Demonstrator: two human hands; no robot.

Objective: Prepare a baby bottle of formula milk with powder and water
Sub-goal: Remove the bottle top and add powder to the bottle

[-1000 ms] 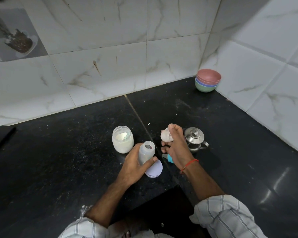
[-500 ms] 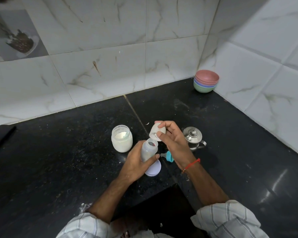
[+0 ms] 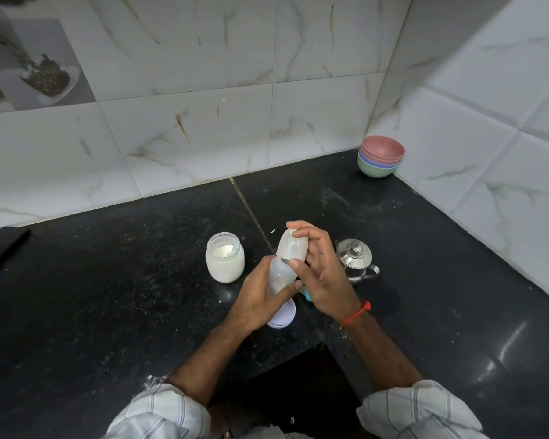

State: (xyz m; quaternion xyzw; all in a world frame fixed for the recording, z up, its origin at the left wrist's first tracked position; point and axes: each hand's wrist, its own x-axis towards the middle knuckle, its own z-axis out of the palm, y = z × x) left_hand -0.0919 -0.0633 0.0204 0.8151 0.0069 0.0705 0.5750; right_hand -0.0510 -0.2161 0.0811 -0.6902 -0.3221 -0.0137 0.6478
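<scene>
My left hand (image 3: 257, 299) grips a translucent baby bottle (image 3: 278, 275) upright above the black counter. My right hand (image 3: 322, 270) holds the bottle's clear cap (image 3: 292, 245) between thumb and fingers, set on the top of the bottle. An open glass jar of white powder (image 3: 225, 257) stands just left of the bottle. A small lidded steel pot (image 3: 355, 259) stands right of my right hand. A teal piece (image 3: 307, 294) peeks out under my right hand; I cannot tell what it is.
A white round lid (image 3: 282, 315) lies on the counter (image 3: 108, 296) under my left hand. Stacked coloured bowls (image 3: 380, 156) sit in the back right corner against the tiled walls. A dark object (image 3: 0, 255) lies at the far left edge.
My right hand has lifted the clear cap from beside the steel pot and brought it left onto the top of the bottle. My left hand keeps holding the bottle.
</scene>
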